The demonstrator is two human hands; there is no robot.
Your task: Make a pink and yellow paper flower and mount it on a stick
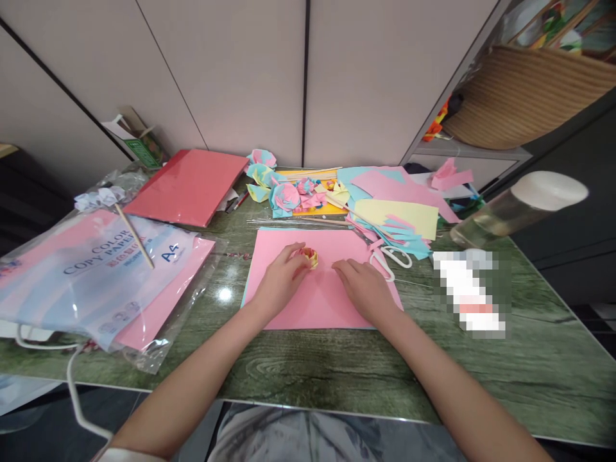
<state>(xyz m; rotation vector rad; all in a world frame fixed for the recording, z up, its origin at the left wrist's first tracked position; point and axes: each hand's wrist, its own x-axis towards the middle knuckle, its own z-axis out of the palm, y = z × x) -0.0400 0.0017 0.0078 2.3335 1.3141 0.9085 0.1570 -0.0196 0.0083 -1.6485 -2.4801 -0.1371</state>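
Observation:
My left hand [285,273] is closed, with thumb and fingertips pinching a small paper flower [310,258] of coiled yellow and red-pink layers. Under both hands lies a stack of pink paper sheets [317,308], a blue edge peeking out at its left side. My right hand [360,285] rests low over this sheet, apart from the flower, its fingers curled in and pressed together; whether anything is between them is hidden. White-handled scissors [385,263] lie just beyond the right hand, their handles partly over the pink paper.
Paper flowers [285,197] and colored scraps [409,218] crowd the back. To the left are a bag of A4 copy paper [106,269], a wooden stick [135,237] and a red folder [190,186]. A bottle with a white lid [520,208] stands right, behind a blurred-out item [469,292].

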